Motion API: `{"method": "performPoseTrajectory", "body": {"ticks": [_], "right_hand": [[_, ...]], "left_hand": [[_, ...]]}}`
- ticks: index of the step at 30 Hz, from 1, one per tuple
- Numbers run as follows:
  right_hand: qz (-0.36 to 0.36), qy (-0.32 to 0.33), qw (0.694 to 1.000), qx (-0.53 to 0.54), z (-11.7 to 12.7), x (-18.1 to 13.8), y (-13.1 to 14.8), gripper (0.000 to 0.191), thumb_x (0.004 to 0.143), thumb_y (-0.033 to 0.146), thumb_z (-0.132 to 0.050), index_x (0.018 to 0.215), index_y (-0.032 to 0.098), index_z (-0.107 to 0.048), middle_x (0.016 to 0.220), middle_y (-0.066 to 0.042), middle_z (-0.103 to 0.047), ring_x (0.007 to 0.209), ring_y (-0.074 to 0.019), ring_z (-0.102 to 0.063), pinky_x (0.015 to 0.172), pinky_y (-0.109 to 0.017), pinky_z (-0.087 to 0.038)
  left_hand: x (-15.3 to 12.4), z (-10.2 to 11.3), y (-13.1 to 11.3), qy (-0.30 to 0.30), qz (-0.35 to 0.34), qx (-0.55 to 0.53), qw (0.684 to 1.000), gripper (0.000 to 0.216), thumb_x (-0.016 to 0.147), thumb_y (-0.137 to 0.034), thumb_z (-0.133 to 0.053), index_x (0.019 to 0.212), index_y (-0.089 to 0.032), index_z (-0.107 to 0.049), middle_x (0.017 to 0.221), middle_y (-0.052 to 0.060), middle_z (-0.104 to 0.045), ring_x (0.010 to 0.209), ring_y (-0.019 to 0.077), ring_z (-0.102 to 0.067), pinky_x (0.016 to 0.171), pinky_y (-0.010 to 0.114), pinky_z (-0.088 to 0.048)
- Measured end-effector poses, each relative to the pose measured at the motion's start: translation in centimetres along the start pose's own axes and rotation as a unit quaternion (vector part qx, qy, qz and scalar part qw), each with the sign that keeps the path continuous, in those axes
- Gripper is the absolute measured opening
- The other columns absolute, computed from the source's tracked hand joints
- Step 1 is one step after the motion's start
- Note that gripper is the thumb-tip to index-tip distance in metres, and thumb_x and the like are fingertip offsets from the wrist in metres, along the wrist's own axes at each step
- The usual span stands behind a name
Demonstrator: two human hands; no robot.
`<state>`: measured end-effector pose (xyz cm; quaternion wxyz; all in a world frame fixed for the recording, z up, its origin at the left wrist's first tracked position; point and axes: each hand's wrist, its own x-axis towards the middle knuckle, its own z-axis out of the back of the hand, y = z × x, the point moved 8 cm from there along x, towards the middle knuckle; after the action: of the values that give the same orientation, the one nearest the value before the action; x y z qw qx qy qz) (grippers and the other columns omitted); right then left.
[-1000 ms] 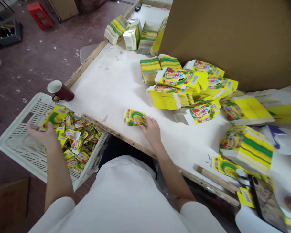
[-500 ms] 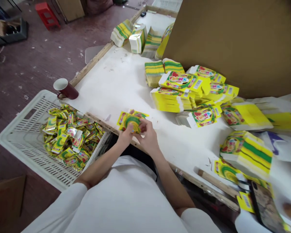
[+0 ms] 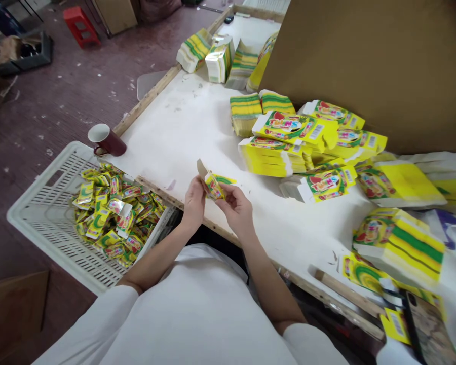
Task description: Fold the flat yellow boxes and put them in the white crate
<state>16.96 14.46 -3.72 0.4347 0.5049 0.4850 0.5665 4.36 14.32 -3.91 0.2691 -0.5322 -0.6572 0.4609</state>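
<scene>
White tabletop (image 3: 163,137) with wooden edge (image 3: 159,192) nearest the person; bare surface extends beyond the hands toward stacked cartons (image 3: 296,126). The small yellow box (image 3: 216,187) sits between the hands, near that edge. Left hand (image 3: 194,203) and right hand (image 3: 238,208), fingers curled, pinch its sides.

Room over left tabletop (image 3: 171,132), cartons (image 3: 289,124) blocking right
</scene>
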Motion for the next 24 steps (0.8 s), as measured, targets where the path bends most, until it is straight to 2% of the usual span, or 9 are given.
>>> {"method": "performPoseTrajectory", "body": {"ticks": [3,6,8,10,13,16,18,20,24], "right_hand": [[0.013,-0.016,0.999,-0.042,0.7,-0.2,0.1,0.022,0.093,0.043,-0.059,0.085,0.023,-0.065,0.078,-0.002,-0.063,0.071,-0.0187,-0.059,0.066,-0.034,-0.053],[0.037,-0.028,0.995,-0.086,1.7,-0.1,0.5,0.024,0.094,0.040,-0.057,0.080,0.023,-0.067,0.072,-0.002,-0.060,0.067,-0.0184,-0.057,0.061,-0.033,-0.051],[0.077,-0.031,0.986,-0.146,2.5,0.0,1.4,0.018,0.095,0.033,-0.058,0.088,0.024,-0.072,0.077,-0.003,-0.062,0.072,-0.0192,-0.058,0.064,-0.034,-0.051],[0.132,-0.018,0.963,-0.234,3.0,0.0,2.5,0.022,0.097,0.023,-0.054,0.100,0.028,-0.075,0.083,-0.004,-0.065,0.079,-0.0201,-0.059,0.072,-0.036,-0.051],[0.217,0.030,0.915,-0.340,2.8,-0.4,3.7,0.040,0.097,0.009,-0.046,0.114,0.032,-0.074,0.091,-0.005,-0.069,0.088,-0.0203,-0.060,0.081,-0.038,-0.049],[0.274,0.050,0.880,-0.386,2.6,-1.0,4.2,0.044,0.095,0.003,-0.046,0.113,0.031,-0.075,0.096,-0.004,-0.073,0.091,-0.0202,-0.058,0.083,-0.037,-0.047],[0.291,0.034,0.867,-0.403,2.7,-1.2,4.4,0.043,0.095,0.002,-0.048,0.109,0.032,-0.076,0.095,-0.003,-0.074,0.090,-0.0199,-0.057,0.082,-0.036,-0.046],[0.306,0.015,0.858,-0.412,2.7,-1.4,4.7,0.041,0.095,0.003,-0.049,0.106,0.031,-0.076,0.094,-0.002,-0.074,0.088,-0.0196,-0.055,0.080,-0.035,-0.045],[0.331,0.021,0.847,-0.416,1.7,-1.9,5.2,0.031,0.095,0.007,-0.056,0.101,0.029,-0.077,0.095,-0.001,-0.076,0.095,-0.0208,-0.056,0.083,-0.037,-0.044]], "left_hand": [[0.2,0.8,-0.1,-0.028,-0.025,0.041,0.998,0.039,0.074,-0.057,-0.077,0.081,-0.021,-0.065,0.078,-0.001,-0.068,0.074,0.0144,-0.063,0.074,0.028,-0.053],[0.8,0.9,-0.3,0.009,-0.010,0.064,0.998,0.037,0.073,-0.055,-0.078,0.077,-0.020,-0.067,0.073,0.001,-0.069,0.076,0.0181,-0.066,0.072,0.030,-0.054],[1.3,0.8,-1.3,0.061,-0.010,0.092,0.994,0.040,0.078,-0.058,-0.073,0.091,-0.020,-0.071,0.090,0.005,-0.074,0.092,0.0221,-0.069,0.082,0.033,-0.054],[1.7,0.8,-3.0,0.119,-0.029,0.149,0.981,0.055,0.079,-0.063,-0.069,0.115,-0.022,-0.067,0.115,0.009,-0.072,0.110,0.0254,-0.065,0.094,0.038,-0.051],[1.2,0.2,-4.4,0.245,-0.022,0.290,0.925,0.080,0.073,-0.064,-0.073,0.139,-0.023,-0.051,0.134,0.014,-0.063,0.125,0.0302,-0.057,0.105,0.046,-0.046],[-0.4,-0.2,-3.6,0.379,0.027,0.408,0.830,0.089,0.068,-0.053,-0.081,0.144,-0.023,-0.045,0.142,0.016,-0.056,0.124,0.0318,-0.059,0.105,0.049,-0.047],[-1.4,-0.3,-2.9,0.435,0.040,0.441,0.784,0.088,0.069,-0.046,-0.081,0.146,-0.024,-0.042,0.146,0.015,-0.053,0.124,0.0315,-0.059,0.106,0.050,-0.046],[-1.8,-0.3,-2.2,0.458,0.036,0.446,0.768,0.084,0.074,-0.039,-0.077,0.147,-0.023,-0.039,0.146,0.014,-0.052,0.129,0.0309,-0.056,0.110,0.049,-0.044],[-1.5,-0.6,0.2,0.429,0.027,0.449,0.783,0.082,0.073,-0.028,-0.073,0.146,-0.018,-0.038,0.144,0.016,-0.053,0.132,0.0326,-0.054,0.113,0.050,-0.042]]}}
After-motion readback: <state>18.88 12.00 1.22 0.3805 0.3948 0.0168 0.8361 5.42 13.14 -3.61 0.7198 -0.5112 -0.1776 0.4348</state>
